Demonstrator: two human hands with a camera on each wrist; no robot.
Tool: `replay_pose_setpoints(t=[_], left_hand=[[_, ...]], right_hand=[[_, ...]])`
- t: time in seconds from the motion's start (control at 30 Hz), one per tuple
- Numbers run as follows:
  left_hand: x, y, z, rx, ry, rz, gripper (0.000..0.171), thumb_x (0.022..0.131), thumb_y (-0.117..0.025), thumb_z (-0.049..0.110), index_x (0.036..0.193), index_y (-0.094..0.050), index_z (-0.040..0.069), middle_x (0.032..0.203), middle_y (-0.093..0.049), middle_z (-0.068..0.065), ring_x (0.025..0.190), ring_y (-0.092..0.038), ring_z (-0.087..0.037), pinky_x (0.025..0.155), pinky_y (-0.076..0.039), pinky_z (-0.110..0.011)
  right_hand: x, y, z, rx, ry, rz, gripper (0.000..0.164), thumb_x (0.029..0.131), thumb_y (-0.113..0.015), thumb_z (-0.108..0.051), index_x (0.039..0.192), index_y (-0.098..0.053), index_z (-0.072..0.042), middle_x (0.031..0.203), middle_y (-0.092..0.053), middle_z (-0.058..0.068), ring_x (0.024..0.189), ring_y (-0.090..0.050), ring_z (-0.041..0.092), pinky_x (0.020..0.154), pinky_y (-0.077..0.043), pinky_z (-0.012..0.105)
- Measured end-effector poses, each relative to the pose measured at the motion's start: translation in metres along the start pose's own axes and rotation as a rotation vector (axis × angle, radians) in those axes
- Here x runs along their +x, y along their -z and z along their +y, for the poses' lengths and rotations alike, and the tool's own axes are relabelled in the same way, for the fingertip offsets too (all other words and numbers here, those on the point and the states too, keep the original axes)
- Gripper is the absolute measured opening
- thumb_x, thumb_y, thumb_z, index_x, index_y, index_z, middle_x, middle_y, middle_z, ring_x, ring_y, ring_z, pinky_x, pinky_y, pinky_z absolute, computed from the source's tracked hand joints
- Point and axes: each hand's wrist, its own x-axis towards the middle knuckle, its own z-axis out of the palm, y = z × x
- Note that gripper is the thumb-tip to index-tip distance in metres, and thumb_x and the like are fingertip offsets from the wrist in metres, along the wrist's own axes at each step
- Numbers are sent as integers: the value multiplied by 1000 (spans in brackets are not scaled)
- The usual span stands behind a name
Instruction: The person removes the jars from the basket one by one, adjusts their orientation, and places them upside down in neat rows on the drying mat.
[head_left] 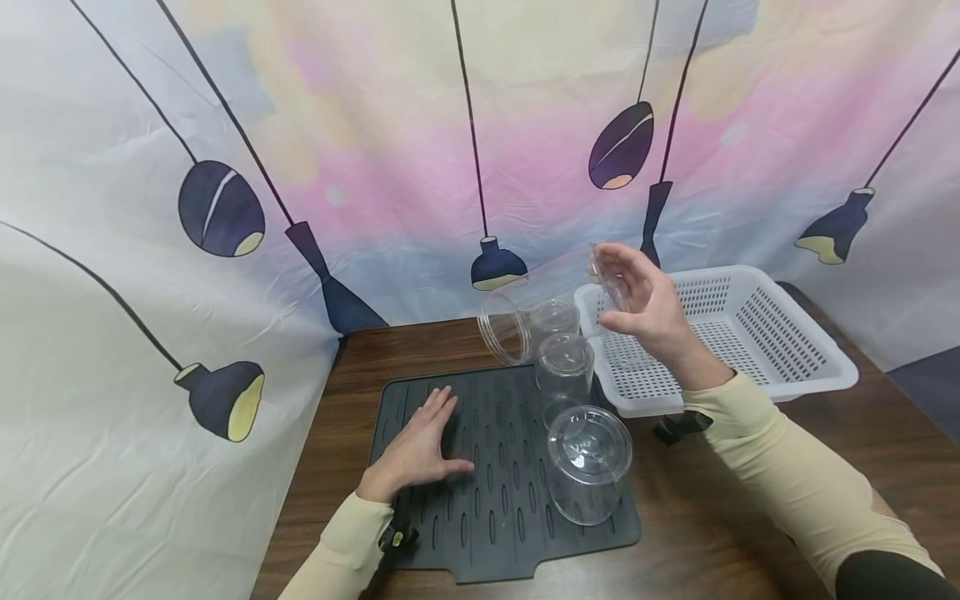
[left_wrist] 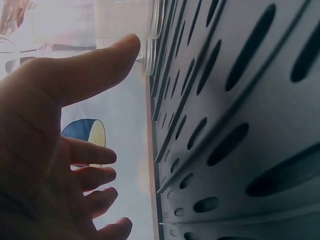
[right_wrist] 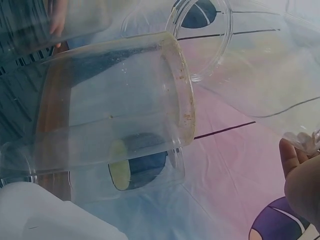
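My right hand (head_left: 645,304) grips one end of a large clear jar (head_left: 558,287) between thumb and fingers. The jar is tilted, its round mouth pointing down and left, above the back of a dark grey drying mat (head_left: 487,450). Along the mat's right side stand a wide clear jar (head_left: 588,475) in front, a narrower jar (head_left: 566,375) behind it and another clear jar (head_left: 555,318) farther back. Over the left part of the mat, my left hand (head_left: 417,446) is spread with thumb apart, holding nothing. The left wrist view shows its straight thumb (left_wrist: 100,67) beside the ribbed mat.
A white perforated basket (head_left: 813,371) stands at the right, close beside the jars. Under everything is a dark brown wooden table (head_left: 356,375). Behind it hangs a cloth backdrop (head_left: 405,183) printed with lamps.
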Motion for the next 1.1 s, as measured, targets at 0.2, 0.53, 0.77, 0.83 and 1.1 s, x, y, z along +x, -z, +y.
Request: replay_pose_setpoints(t=[0.2,0.53,0.77,0.83,1.1], left_hand=[[-2,-3,-2,21,15,-33,108,71,-83,53,150,-34,0,161,-21,-17,149,-17,-35,116,-25,-55],[-5,-7,-8,21,36,-63,106,71,-82,53,151,-34,4,161,-20,-16,149,-16,-35,114,-27,-57],[-9,-10,-9,20,77,-104,106,70,-83,54,151,-35,6,161,-21,-15,149,-17,-34,113,-29,-58],[-9,-11,-8,15,84,-108,106,69,-83,54,151,-35,7,161,-22,-14,149,-18,-34,112,-30,-59],[-9,-14,-9,13,101,-124,105,70,-84,52,151,-35,7,161,-22,-14,149,-18,-34,110,-31,-60]], right_hand=[[1,-2,1,-8,-7,-6,88,66,-86,-3,139,-39,13,133,-54,6,122,-50,19,110,-35,24],[6,-4,3,-78,19,-50,92,67,-90,-10,139,-39,15,131,-54,9,121,-50,20,108,-37,25],[9,-10,3,-150,7,-92,87,60,-76,18,138,-37,18,128,-52,11,119,-50,22,106,-39,26],[10,-12,3,-170,-1,-96,88,58,-73,23,138,-37,18,126,-51,10,119,-50,22,105,-40,26],[15,-15,5,-323,-23,-149,89,61,-83,12,140,-41,10,131,-48,14,120,-46,23,106,-38,25]])
